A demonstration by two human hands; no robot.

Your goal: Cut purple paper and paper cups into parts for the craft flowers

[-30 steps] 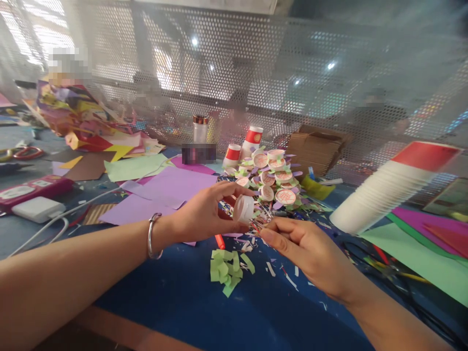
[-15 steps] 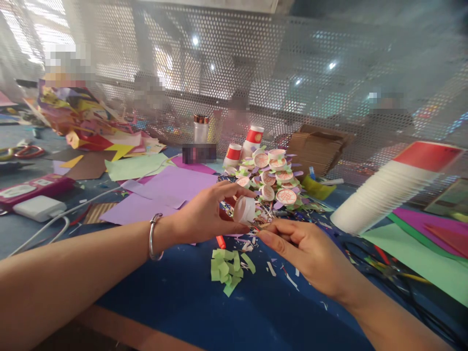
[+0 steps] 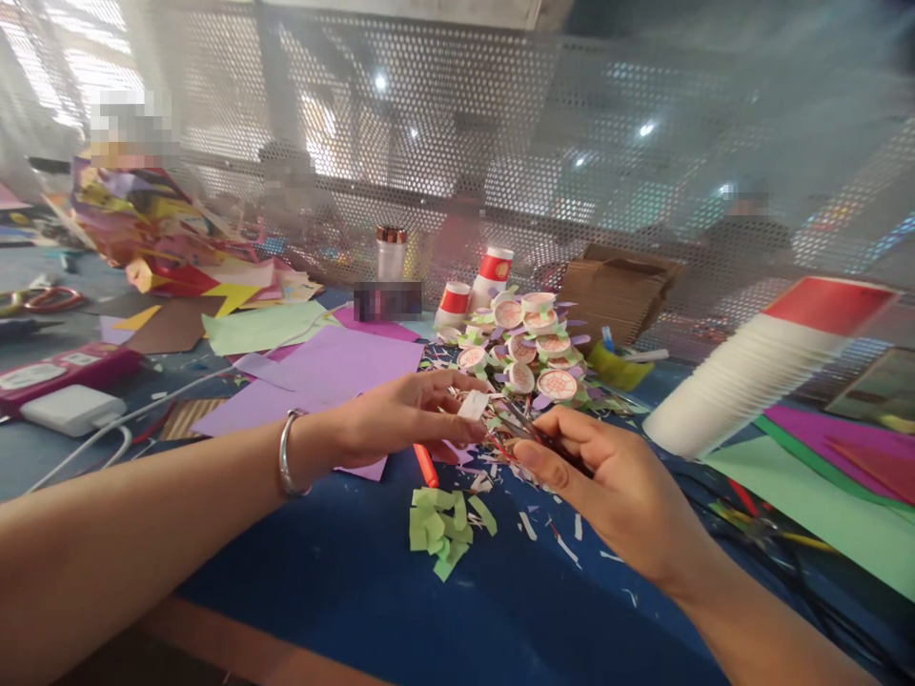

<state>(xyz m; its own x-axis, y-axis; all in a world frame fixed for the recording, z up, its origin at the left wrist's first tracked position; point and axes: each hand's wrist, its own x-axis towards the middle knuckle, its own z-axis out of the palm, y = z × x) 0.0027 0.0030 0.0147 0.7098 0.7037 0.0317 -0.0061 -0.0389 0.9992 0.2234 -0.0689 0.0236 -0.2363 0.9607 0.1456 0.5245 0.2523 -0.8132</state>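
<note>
My left hand [image 3: 421, 414] pinches a small white paper cup piece [image 3: 473, 406] between thumb and fingers, now turned side-on. In my right hand [image 3: 590, 467] is a pair of scissors [image 3: 520, 416], its dark blades pointing toward the cup piece; the handles are hidden by my fingers. Just beyond both hands lies a heap of round cup bottoms [image 3: 521, 350] with orange line drawings and green and purple paper tabs. Small light-green paper pieces [image 3: 439, 529] lie on the blue table in front of my hands, near an orange-red marker [image 3: 426, 466].
A tall stack of white paper cups [image 3: 758, 372] leans at the right, by coloured sheets and black cable [image 3: 807, 591]. Two red-and-white cup stacks [image 3: 493, 272] and cardboard [image 3: 619, 295] stand behind. Purple paper [image 3: 343, 357], a charger [image 3: 75, 408] and a bottle [image 3: 391, 255] are left.
The cup piece has turned from showing its open round side to a narrow edge-on view. My right hand's scissors show more of their blades, and the marker is more exposed.
</note>
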